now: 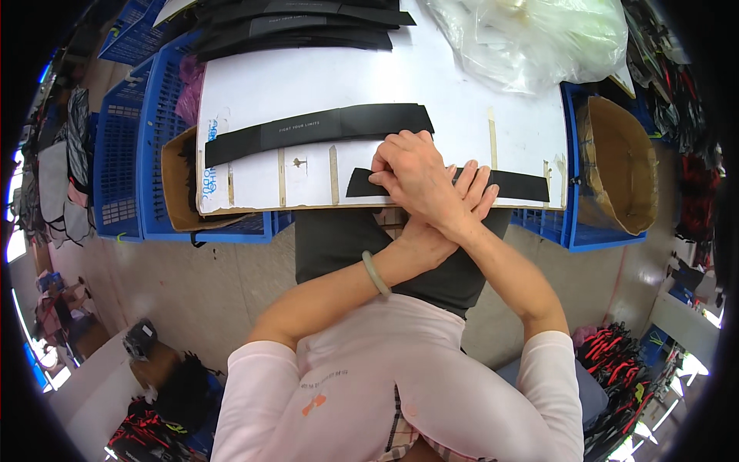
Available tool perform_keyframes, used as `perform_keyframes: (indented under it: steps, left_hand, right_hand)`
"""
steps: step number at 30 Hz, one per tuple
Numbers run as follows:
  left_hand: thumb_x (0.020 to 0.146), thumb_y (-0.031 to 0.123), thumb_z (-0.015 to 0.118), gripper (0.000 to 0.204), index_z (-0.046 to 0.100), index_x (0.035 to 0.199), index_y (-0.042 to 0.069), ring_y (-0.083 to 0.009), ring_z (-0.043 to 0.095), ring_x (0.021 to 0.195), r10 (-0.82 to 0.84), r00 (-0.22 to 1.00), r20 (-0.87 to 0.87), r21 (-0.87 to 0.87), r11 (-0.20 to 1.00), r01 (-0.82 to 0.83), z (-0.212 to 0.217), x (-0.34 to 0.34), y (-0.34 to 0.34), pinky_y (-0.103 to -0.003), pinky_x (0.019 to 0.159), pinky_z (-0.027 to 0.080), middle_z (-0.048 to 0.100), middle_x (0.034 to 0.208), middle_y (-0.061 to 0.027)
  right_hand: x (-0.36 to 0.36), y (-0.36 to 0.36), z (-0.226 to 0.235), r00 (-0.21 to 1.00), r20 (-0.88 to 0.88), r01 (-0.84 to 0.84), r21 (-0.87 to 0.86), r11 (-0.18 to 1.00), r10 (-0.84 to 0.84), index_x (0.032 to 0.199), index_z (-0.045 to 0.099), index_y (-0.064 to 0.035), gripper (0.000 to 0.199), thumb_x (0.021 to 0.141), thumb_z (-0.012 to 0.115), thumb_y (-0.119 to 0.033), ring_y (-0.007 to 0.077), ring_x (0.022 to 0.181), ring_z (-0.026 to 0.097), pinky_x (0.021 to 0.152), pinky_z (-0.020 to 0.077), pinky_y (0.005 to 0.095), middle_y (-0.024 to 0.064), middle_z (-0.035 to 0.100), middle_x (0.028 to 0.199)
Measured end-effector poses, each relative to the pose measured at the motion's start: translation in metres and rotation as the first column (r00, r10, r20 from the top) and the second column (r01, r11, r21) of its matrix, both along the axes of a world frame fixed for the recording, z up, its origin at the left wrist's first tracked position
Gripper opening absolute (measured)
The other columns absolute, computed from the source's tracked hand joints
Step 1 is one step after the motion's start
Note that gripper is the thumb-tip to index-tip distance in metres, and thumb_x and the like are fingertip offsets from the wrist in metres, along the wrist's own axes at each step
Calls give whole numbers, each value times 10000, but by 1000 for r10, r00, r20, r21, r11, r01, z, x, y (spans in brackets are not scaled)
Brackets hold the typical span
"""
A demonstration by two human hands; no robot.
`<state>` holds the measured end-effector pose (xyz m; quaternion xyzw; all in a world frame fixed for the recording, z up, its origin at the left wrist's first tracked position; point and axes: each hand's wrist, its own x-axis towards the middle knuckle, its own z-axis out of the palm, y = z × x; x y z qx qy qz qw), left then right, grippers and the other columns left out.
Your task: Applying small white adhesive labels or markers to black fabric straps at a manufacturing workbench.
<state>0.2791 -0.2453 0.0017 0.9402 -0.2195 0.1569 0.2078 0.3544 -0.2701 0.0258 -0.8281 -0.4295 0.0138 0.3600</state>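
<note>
My forearms cross at the wrists over the near edge of the white board, the right one on top. A short black fabric strip (519,186) lies flat along that edge. My left hand (472,187) comes out from under the right wrist, its fingers stretched flat across the strip. Above the strip's left part is my right hand (413,167), fingers curled in and thumb close to the black fabric. Whatever its fingertips may hold is hidden. A longer black band (331,127) with small pale lettering lies just beyond, its right end beside my right hand.
The white board (454,92) carries several tan tape strips. Black bands (300,31) are stacked at the far left, and a clear plastic bag (539,42) sits at the far right. Blue crates (123,165) and open cardboard boxes (620,165) flank the board.
</note>
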Motion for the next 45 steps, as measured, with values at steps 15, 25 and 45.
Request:
perform_keyframes:
  steps: [15,25,45]
  left_hand:
    - [924,286,461,567,394,1441,63,-353,325,1425,-3,997,75,135,991,-8,-13,6,-3,-532,1142,269,357,1520,-172]
    - [908,252,494,557,427,1425,56,-351,357,1409,-24,993,118,95,995,12,-9,7,-7,-532,1134,270,396,1500,-177]
    - [797,117,597,266,672,1029,9,-263,614,873,-166,956,244,-90,977,193,44,3,12,-376,795,488,626,964,-138]
  right_hand:
    - [-13,16,-2,968,-118,231,61,971,-223,684,632,-71,156,693,774,-137,175,692,494,775,324,335,-1,568,673]
    - [-13,14,-7,949,-124,302,85,950,-291,623,656,-102,159,655,777,-201,209,747,539,773,343,368,8,619,685]
    - [4,-83,88,836,-523,443,464,768,-166,882,663,32,57,826,667,37,114,848,590,789,475,246,44,634,900]
